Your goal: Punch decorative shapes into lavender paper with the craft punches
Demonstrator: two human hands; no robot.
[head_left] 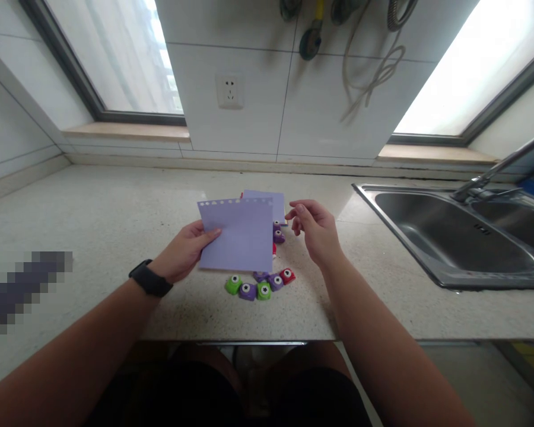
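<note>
- Two bare hands are raised over a pale speckled stone bench (93,213); the left hand (184,252) wears a black wristband (150,278) and grasps a lilac paper sheet (238,234) by its left edge, thumb across the front face
- Along that sheet's top edge runs a row of small punched shapes; the sheet is held upright and slightly tilted, clear of the bench
- The right hand (315,228) is released and holds nothing; its fingers curl loosely, with the fingertips just beside the right edge of a second lilac paper sheet (267,201), which shows behind the first; whether they touch it cannot be told
- Below the held sheet lies a curved row of small plastic craft punches on the bench; a green punch (234,284), a purple punch (248,291), another green punch (263,290), a purple punch (276,281) and a red punch (287,275); more purple punches (278,236) sit partly hidden behind the sheet
- To the right, a stainless steel sink (449,237) is set into the bench, with a metal tap (498,169) over it
- On the tiled wall behind are a white wall socket (229,91) and a hanging pale cord (374,71); windows stand on both sides
</note>
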